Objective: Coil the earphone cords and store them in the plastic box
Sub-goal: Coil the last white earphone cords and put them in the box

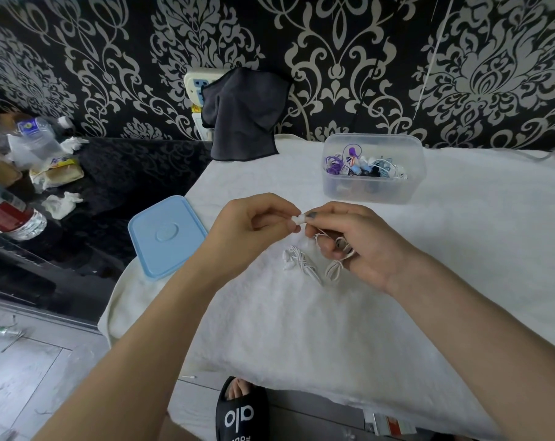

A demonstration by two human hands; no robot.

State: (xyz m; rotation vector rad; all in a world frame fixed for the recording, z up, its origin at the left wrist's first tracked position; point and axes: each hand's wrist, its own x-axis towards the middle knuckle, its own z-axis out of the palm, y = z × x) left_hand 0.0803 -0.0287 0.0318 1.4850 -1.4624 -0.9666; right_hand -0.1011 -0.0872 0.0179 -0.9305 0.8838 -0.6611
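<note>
Between both hands' fingers (296, 209), white earphone (295, 219)

Both bare forearms reach in, hands meeting mid-frame. Left hand (250, 224) has its fingers curled in a pinch grip, right hand (362, 243) curled too, fingertips touching.

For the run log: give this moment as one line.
left hand: pinches earbud | right hand: holds white cord | plastic box: open

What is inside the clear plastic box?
The plastic box holds a tangled heap of earphone cords, purple, white, blue and black. Those underneath are covered by the pile, so they cannot be counted.
</note>
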